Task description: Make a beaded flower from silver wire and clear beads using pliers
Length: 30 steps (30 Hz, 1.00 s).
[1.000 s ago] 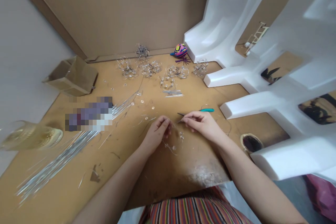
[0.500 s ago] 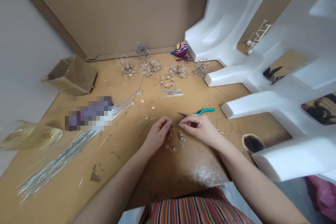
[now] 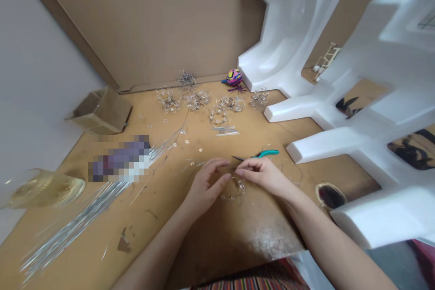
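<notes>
Clock positions read about the beaded wire. 9 o'clock: clear glass (image 3: 50, 189), curved wall, pale yellow liquid. 8 to 10 o'clock: long bundle of straight, shiny silvery wires (image 3: 79, 225), laid slantwise on the smooth tan table (image 3: 159, 240). 10 o'clock: open-topped brown box (image 3: 110, 111), flat creased sides; nearer, a purple elongated item (image 3: 122, 156), pixelated, material unreadable. 10 to 11 o'clock: small clear round beads (image 3: 187, 142), scattered.

Left hand (image 3: 205, 186): thumb and fingers apart, curved toward the right hand; no object seen clamped between them. 11 to 12 o'clock: airy tangles of looped wire and clear beads (image 3: 197, 99). 12 o'clock: short straight silvery wires (image 3: 227, 131) in a flat pile; beyond, a rounded multicoloured ornament (image 3: 234, 77) with thin purple strands.

Centre: beaded wire (image 3: 241, 186), thin, bent in an arc, clear beads along it, just below the right fingertips. Right hand (image 3: 261, 175): thumb and forefinger together, pinching its upper end. 1 o'clock: pliers (image 3: 268, 152), smooth teal handles, dark pointed nose, lying just beyond this hand. 3 o'clock: round pale-rimmed vessel (image 3: 331, 195), dark inside. 1 to 4 o'clock: glossy white structure (image 3: 319, 144) with blunt, block-like prongs.
</notes>
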### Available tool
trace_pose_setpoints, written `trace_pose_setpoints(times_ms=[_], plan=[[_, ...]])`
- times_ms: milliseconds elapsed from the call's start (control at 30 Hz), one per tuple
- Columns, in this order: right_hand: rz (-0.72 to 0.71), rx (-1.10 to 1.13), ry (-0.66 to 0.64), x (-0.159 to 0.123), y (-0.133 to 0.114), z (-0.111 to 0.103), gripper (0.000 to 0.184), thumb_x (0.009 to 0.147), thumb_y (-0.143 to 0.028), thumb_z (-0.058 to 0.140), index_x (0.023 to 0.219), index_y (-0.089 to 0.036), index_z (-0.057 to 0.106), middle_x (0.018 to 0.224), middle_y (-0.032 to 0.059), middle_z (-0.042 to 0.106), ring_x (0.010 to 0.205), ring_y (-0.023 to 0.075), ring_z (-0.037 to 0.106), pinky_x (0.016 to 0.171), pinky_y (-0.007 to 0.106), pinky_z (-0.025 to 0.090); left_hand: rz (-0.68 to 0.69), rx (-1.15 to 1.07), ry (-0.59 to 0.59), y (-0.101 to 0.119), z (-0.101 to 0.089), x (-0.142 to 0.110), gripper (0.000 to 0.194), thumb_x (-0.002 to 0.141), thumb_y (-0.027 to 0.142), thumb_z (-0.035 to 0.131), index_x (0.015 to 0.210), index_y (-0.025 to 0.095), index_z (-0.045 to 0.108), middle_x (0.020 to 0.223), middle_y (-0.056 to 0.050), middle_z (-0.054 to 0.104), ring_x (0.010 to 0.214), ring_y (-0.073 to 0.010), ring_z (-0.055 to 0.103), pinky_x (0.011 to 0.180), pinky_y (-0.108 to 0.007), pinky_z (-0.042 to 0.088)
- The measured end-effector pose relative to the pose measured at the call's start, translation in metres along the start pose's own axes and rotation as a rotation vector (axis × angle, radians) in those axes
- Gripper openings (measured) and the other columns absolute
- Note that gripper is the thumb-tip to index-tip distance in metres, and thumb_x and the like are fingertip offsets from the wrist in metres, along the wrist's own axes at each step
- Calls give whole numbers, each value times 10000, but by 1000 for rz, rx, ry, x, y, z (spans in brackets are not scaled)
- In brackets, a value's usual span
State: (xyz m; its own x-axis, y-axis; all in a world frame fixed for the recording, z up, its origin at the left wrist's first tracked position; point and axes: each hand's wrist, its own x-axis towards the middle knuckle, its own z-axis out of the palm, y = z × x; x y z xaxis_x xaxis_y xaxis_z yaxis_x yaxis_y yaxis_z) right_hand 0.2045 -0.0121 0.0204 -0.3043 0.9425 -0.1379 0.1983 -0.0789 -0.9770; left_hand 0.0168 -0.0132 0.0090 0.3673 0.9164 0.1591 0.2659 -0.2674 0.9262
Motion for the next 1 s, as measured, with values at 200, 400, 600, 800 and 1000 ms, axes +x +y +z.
trace_pose_setpoints(times_ms=[200, 400, 600, 800, 1000], plan=[[6, 102, -58, -1, -1, 5, 256, 730, -395, 627, 753, -141, 652, 547, -31, 541, 474, 56, 399, 475, 203, 307, -38, -124, -101, 4, 5, -5, 216, 816, 293, 542, 1002, 198, 595, 913, -46, 647, 824, -161, 593, 751, -274, 464], [17, 144, -13, 0, 1, 8, 296, 704, -403, 635, 850, -145, 639, 598, -16, 566, 511, 79, 460, 513, 220, 353, -199, -238, 45, 0, 8, -2, 199, 793, 355, 559, 844, 167, 601, 645, 8, 577, 547, -94, 520, 492, -191, 406], [26, 23, 154, 4, 3, 8, 266, 709, -414, 602, 749, -151, 595, 596, -21, 539, 505, 82, 462, 501, 220, 350, -214, -452, 247, -1, 2, 1, 204, 775, 361, 580, 832, 164, 574, 618, 27, 555, 502, -79, 503, 439, -183, 398], [15, -94, 59, -1, 3, 12, 310, 751, -432, 573, 795, -138, 663, 566, -12, 531, 500, 84, 438, 469, 215, 334, -261, -593, 323, -3, 1, 2, 186, 764, 344, 600, 845, 180, 566, 650, 35, 562, 527, -75, 528, 455, -177, 409], [68, 29, -124, -3, 1, 14, 356, 784, -465, 531, 899, -141, 622, 734, 14, 640, 341, 20, 344, 344, 193, 262, -251, -637, 319, -3, 5, 1, 160, 772, 322, 596, 833, 177, 564, 648, 33, 574, 543, -83, 544, 488, -191, 424]])
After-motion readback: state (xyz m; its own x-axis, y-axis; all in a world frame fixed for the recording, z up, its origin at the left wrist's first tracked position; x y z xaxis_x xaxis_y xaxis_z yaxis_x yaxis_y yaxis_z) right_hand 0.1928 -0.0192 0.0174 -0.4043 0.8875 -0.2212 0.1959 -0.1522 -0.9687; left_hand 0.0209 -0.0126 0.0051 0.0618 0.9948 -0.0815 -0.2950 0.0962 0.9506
